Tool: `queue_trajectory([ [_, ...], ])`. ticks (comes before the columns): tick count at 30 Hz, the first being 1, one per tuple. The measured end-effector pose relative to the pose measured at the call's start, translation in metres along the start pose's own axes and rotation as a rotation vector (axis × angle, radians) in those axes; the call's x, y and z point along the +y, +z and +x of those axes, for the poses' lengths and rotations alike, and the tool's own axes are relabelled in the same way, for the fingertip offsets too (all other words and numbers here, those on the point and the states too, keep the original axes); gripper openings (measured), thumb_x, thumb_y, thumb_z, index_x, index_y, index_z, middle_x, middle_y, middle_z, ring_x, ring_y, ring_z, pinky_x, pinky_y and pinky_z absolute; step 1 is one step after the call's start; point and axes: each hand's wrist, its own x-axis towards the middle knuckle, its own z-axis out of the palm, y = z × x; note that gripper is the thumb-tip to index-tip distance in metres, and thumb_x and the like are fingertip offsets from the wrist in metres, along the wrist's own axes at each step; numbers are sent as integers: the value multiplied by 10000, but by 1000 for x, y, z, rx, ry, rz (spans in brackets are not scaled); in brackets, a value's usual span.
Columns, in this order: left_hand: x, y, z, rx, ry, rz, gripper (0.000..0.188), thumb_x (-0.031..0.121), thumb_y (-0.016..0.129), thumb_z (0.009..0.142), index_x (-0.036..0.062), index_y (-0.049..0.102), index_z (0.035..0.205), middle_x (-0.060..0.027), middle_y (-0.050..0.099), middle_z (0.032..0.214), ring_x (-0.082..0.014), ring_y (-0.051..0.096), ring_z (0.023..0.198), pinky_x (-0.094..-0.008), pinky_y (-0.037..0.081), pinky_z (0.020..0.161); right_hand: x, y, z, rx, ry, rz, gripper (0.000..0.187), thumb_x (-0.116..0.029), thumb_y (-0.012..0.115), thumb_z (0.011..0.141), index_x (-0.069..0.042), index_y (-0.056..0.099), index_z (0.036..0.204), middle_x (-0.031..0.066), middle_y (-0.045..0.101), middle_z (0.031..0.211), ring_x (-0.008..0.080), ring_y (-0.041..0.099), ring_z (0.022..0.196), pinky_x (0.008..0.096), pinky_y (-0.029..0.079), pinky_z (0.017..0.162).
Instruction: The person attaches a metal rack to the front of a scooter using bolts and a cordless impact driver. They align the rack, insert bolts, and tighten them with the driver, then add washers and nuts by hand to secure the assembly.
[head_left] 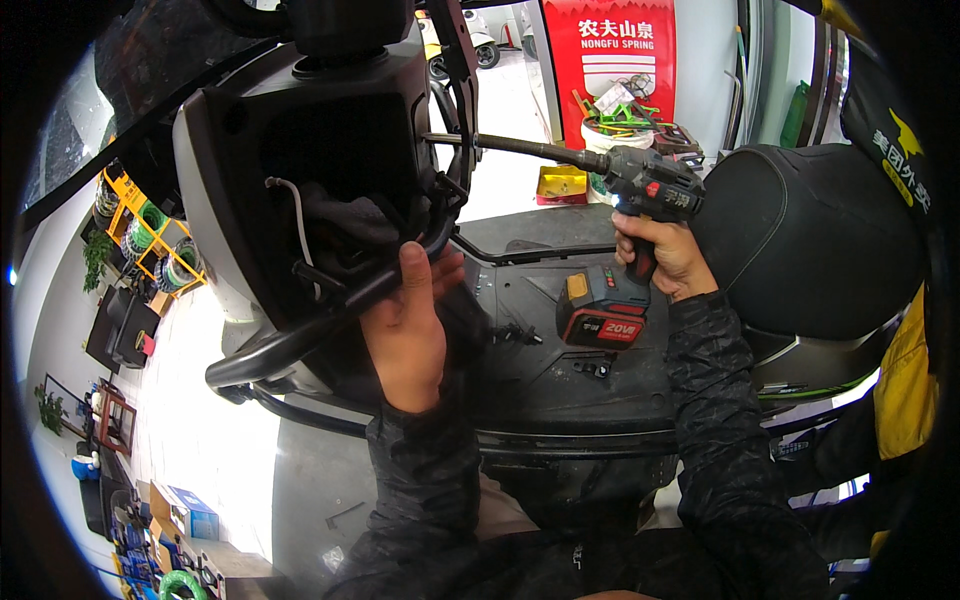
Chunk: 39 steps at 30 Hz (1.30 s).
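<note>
My right hand (pixel 668 250) grips the handle of a cordless impact wrench (pixel 650 185) with a red and black battery at its base. Its long extension bar (pixel 530 148) points left, and the tip reaches the black tubular frame beside the scooter's front panel (pixel 205 190). My left hand (pixel 410 335) lies against the black tubular guard bar (pixel 300 325), thumb raised and fingers stretched out, slightly blurred. Behind it, the panel's dark opening shows a pale cable (pixel 298 215). Small black parts (pixel 518 333) lie on the scooter's footboard (pixel 540 385).
The black seat (pixel 800 240) rises right of my right hand. A white bucket (pixel 625 140) of tools and a yellow box (pixel 562 185) stand beyond the scooter. At left are a yellow tyre rack (pixel 150 235) and cartons (pixel 190 512). A hex key (pixel 345 515) lies low at left.
</note>
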Motion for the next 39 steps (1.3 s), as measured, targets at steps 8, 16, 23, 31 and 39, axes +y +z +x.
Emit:
queue_trajectory([
  [8, 2, 1, 0, -4, -3, 6, 522, 418, 633, 1085, -56, 645, 1303, -208, 752, 1142, -297, 766, 1034, -392, 637, 894, 0, 2, 0, 6, -1, 10, 144, -154, 793, 954, -88, 674, 906, -18, 610, 736, 93, 594, 635, 289, 477, 607],
  [16, 3, 2, -1, -6, -1, 12, 524, 417, 629, 1087, -64, 649, 1294, -208, 751, 1144, -297, 766, 1031, -388, 636, 891, 3, 0, 2, 15, -3, 13, 156, -158, 797, 952, -88, 674, 886, -15, 615, 729, 92, 591, 622, 289, 471, 595],
  [23, 3, 1, -1, -6, -5, 1, 514, 411, 627, 1089, -60, 654, 1291, -205, 753, 1140, -293, 765, 1033, -387, 635, 894, 4, -1, 4, 46, 6, 34, 126, -101, 805, 929, -53, 688, 931, 23, 634, 731, 129, 607, 610, 325, 502, 593],
  [31, 3, 2, 0, -5, -8, 7, 517, 419, 630, 1086, -55, 654, 1291, -204, 752, 1144, -292, 764, 1037, -392, 633, 899, 8, -2, 7, -1, 41, 90, 146, -151, 813, 936, -70, 692, 930, 2, 626, 737, 114, 609, 633, 295, 489, 591],
  [39, 6, 2, 1, -12, -13, 10, 533, 428, 633, 1083, -58, 643, 1303, -209, 749, 1146, -296, 763, 1037, -398, 629, 907, 6, -1, 7, -7, 59, 98, 136, -138, 779, 964, -57, 676, 928, 21, 615, 740, 136, 589, 636, 345, 515, 635],
])
